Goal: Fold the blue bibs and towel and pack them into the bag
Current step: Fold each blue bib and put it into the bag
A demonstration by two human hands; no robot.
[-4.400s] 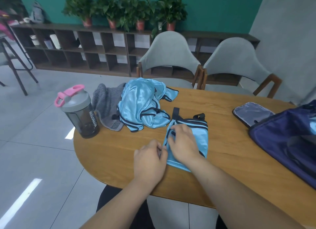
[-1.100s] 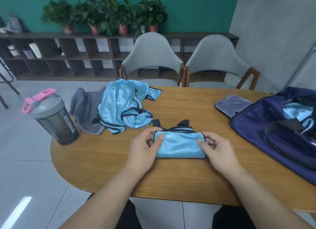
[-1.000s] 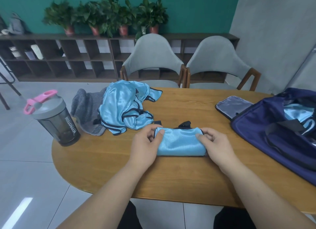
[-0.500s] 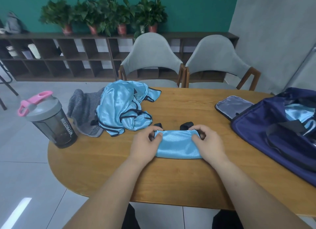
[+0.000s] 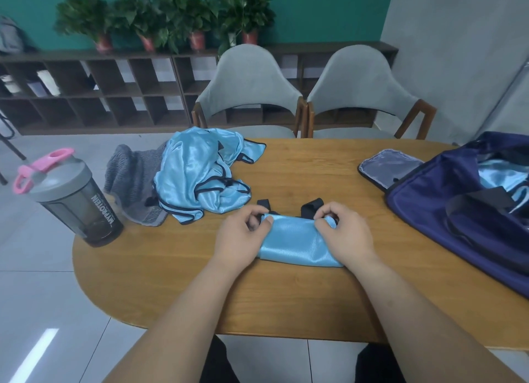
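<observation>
Wooden table (image 5: 177, 279), left hand (image 5: 239, 241) and right hand (image 5: 345, 235) curled, each pinching an end of folded bib (image 5: 294, 241).

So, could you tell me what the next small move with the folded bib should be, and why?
Probably lift the folded bib across to the bag: the left hand and right hand each pinch one end, the bundle looks compact, and the bag lies open on the right.
</observation>
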